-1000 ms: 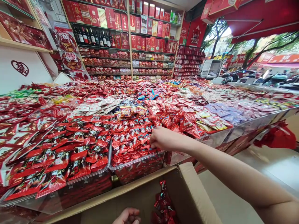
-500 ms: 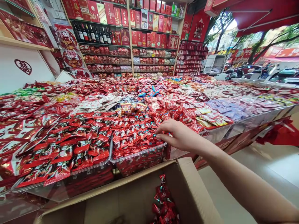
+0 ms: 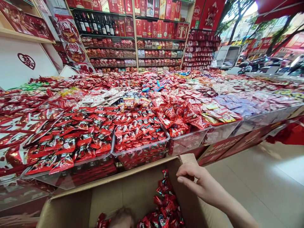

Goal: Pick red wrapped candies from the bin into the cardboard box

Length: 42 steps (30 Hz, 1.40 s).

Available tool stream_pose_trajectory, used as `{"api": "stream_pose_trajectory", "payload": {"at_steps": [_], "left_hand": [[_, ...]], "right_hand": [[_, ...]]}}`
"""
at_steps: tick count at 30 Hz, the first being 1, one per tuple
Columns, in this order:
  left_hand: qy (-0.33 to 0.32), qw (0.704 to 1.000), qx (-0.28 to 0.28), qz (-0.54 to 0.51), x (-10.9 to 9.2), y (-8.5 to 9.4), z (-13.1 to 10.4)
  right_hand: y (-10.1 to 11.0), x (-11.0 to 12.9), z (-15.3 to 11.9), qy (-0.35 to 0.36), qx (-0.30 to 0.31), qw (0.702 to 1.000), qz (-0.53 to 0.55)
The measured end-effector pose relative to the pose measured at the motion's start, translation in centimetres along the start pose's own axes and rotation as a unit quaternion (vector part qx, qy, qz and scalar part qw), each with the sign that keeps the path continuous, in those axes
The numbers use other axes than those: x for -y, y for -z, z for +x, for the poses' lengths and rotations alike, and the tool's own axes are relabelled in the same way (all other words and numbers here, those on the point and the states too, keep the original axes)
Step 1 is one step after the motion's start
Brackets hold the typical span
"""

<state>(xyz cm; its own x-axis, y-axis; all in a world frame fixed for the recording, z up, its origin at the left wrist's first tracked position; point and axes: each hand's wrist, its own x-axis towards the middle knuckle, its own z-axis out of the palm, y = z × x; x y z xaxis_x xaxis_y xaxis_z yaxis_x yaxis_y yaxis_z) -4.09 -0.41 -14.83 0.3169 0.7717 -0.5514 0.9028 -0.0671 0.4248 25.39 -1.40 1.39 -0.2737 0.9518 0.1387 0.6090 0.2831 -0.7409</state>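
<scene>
My right hand [image 3: 196, 182] hovers over the right rim of a cardboard box [image 3: 114, 175]. Its fingers are loosely curled, with a gap between thumb and forefinger and nothing visible between them. Down inside the box, at the bottom edge of the view, my left hand [image 3: 122, 219] shows only in part and is blurred; its fingers are hidden. Red-wrapped candies [image 3: 167, 205] lie heaped along the box's right side, and more red wrappers [image 3: 103, 220] are beside my left hand. Just beyond the box stands a clear plastic bin [image 3: 142, 150] filled with similar small red candies [image 3: 135, 129].
To the left, another bin holds red and black packets [image 3: 80, 144]. Larger red triangular packets [image 3: 187, 110] fill the bin on the right. Many more sweets spread behind, up to shelves [image 3: 136, 39] with bottles and red boxes. Tiled floor [image 3: 256, 171] lies at right.
My right hand has moved down and right, from above the small red candies to the box's rim. My left hand has come further into view inside the box. The view has shifted slightly.
</scene>
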Motion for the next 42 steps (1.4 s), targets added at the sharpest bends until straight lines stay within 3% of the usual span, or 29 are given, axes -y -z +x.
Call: {"api": "stream_pose_trajectory", "payload": {"at_steps": [4, 8, 10, 13, 15, 20, 24, 26, 29, 31, 34, 36, 39, 42], "left_hand": [[-0.057, 0.989, -0.054, -0.125, -2.0, 3.2, -1.5], [-0.092, 0.938, -0.074, -0.327, -5.9, 6.3, -3.7], [-0.105, 0.899, -0.073, -0.419, -8.0, 7.3, -4.8], [-0.103, 0.787, -0.064, -0.604, -10.3, 8.1, -6.2], [-0.089, 0.743, -0.101, -0.656, -11.0, 8.2, -6.6], [-0.094, 0.738, -0.189, -0.641, -10.6, 7.5, -5.7], [-0.103, 0.717, -0.240, -0.647, -10.2, 7.1, -5.0], [-0.106, 0.719, -0.235, -0.646, -10.3, 7.3, -5.1], [-0.107, 0.692, -0.222, -0.678, -10.4, 7.8, -5.6], [-0.104, 0.665, -0.207, -0.710, -10.5, 8.2, -6.0], [-0.097, 0.637, -0.183, -0.743, -10.8, 8.6, -6.5], [-0.099, 0.626, -0.186, -0.751, -11.1, 8.6, -6.7], [-0.099, 0.652, -0.201, -0.724, -11.5, 8.1, -6.8], [-0.061, 0.701, -0.174, -0.689, -11.4, 7.5, -6.6]], "right_hand": [[-1.1, 0.3, -0.2, 0.008, -0.016, 1.000, -0.010], [-3.0, 1.7, 0.4, 0.002, 0.016, 1.000, 0.005], [-4.3, 2.7, 0.9, -0.002, 0.046, 0.997, 0.056], [-6.1, 3.9, 1.6, 0.011, 0.066, 0.988, 0.136], [-6.9, 4.3, 1.9, 0.021, 0.051, 0.986, 0.155], [-8.0, 3.6, 1.9, -0.010, 0.010, 0.970, 0.242], [-8.6, 2.8, 2.0, -0.101, 0.082, 0.888, 0.442], [-8.8, 2.7, 2.3, -0.135, 0.073, 0.866, 0.476], [-8.8, 2.4, 2.7, -0.178, 0.014, 0.888, 0.425], [-8.7, 2.2, 2.6, -0.177, 0.026, 0.922, 0.343], [-8.5, 2.3, 2.4, -0.110, 0.041, 0.967, 0.225], [-8.3, 2.6, 2.3, -0.075, 0.045, 0.963, 0.253], [-8.4, 3.2, 2.5, -0.093, 0.054, 0.915, 0.389], [-8.5, 3.3, 2.7, -0.112, 0.003, 0.913, 0.393]]}}
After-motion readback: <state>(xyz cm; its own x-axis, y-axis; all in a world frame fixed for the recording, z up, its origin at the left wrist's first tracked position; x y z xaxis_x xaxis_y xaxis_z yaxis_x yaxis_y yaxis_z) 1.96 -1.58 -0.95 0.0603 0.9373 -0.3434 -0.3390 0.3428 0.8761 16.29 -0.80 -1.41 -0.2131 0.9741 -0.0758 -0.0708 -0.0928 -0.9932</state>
